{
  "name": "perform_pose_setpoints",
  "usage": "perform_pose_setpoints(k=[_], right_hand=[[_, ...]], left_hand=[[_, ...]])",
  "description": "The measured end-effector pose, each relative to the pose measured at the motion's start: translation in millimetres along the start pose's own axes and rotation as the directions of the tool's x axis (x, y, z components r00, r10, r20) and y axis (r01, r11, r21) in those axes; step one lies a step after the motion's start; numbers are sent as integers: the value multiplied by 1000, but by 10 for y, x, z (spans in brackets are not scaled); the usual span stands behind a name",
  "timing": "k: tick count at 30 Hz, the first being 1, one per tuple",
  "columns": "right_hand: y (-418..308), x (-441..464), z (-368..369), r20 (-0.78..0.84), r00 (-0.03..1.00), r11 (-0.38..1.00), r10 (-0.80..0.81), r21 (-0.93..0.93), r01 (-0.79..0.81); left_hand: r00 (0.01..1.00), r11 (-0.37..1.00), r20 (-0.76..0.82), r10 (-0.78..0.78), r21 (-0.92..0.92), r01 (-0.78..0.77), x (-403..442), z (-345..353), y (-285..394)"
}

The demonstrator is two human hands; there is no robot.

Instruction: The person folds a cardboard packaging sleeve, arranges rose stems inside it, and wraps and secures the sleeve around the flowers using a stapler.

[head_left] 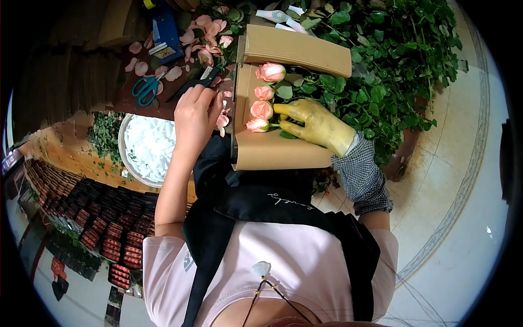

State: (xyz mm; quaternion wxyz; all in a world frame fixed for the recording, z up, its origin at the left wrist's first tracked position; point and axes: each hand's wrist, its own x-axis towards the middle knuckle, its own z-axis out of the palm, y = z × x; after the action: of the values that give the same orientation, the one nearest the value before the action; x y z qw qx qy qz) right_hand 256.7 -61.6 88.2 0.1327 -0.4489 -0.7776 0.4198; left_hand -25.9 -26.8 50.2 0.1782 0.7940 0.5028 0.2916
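Several pink roses (261, 110) lie side by side in an opened sheet of brown corrugated cardboard (289, 150), their leafy stems running to the right. My right hand (316, 122), in a yellow rubber glove, is at the two lowest roses. Its index finger touches one just under the bloom, and the lower fingers are at the stem of the lowest rose (257, 125). To the left of the cardboard, my bare left hand (199, 111) is held with its fingers curled together. It overlaps the near edge of a black stapler-like tool (193, 84); whatever is in those fingers is hidden.
Teal-handled scissors (146, 90) and loose pink petals (204, 35) lie on the dark table. A round tub of white pieces (150, 147) stands at left. Leafy stems (387, 71) are heaped at right. Rows of dark trays (109, 212) cover the floor at lower left.
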Motion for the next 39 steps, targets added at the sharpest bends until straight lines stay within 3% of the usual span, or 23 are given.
perform_pose_setpoints(k=[2,3,6,8,10,11,14,16,17,18,22,24,26,28,29,30,31,32,33,34,36,38,39], right_hand=[[36,9,30,4,1000,1000,15,-23,-15],[54,22,39,11,999,998,32,-47,-31],[67,58,37,65,997,978,45,-208,-30],[46,30,39,20,1000,982,17,-186,-14],[-23,6,-19,-62,998,983,10,-181,-21],[-99,0,-78,-94,990,956,101,-268,-122],[-68,81,-49,-307,946,869,101,-436,-234],[56,209,113,-134,983,824,125,-537,-178],[172,242,287,-174,985,760,9,-639,-120],[4,262,176,-93,995,785,26,-614,-78],[-37,105,75,-287,958,862,3,-485,-148],[-134,110,-74,-344,925,785,160,-523,-331],[-13,176,-6,-283,929,781,238,-514,-356],[47,252,54,-157,979,805,130,-560,-197],[27,283,110,-72,985,744,155,-648,-164],[13,271,93,-81,987,801,139,-577,-160],[38,237,95,-135,985,828,106,-536,-162],[66,198,95,-189,979,854,75,-494,-161],[61,177,86,-189,980,855,70,-495,-156],[46,167,79,-242,965,853,101,-479,-209],[53,186,89,-282,952,853,117,-462,-241],[118,210,157,-346,935,849,85,-466,-250],[106,195,168,-354,935,794,-31,-577,-192]], left_hand=[[1000,986,7,29,-164,-28,20,-13,45],[992,973,11,126,-194,-122,54,-9,90],[924,917,151,352,-253,-308,194,1,296],[856,880,223,467,-216,-424,241,99,337],[832,875,277,481,-213,-435,220,147,321],[835,880,278,475,-172,-444,212,135,325],[827,867,263,496,-107,-486,216,76,414],[813,846,241,531,-87,-527,248,82,442],[804,840,253,538,-92,-534,254,106,429],[802,841,260,537,-93,-533,260,117,427],[820,875,321,474,-66,-480,203,100,442],[826,881,327,459,-49,-470,202,88,455],[833,900,340,436,-144,-412,194,106,415],[843,898,317,436,-216,-383,203,122,329],[862,897,289,417,-284,-339,195,140,274],[863,898,289,415,-280,-338,138,173,206],[944,908,291,157,-417,-22,70,206,144],[937,797,332,-109,-534,281,15,217,104],[889,740,380,-255,-516,432,-13,157,162],[890,741,373,-261,-514,432,-39,179,169],[799,475,511,-317,-644,600,-135,237,160],[808,475,497,-317,-654,589,-144,254,177],[802,467,501,-325,-653,597,-131,254,215]])
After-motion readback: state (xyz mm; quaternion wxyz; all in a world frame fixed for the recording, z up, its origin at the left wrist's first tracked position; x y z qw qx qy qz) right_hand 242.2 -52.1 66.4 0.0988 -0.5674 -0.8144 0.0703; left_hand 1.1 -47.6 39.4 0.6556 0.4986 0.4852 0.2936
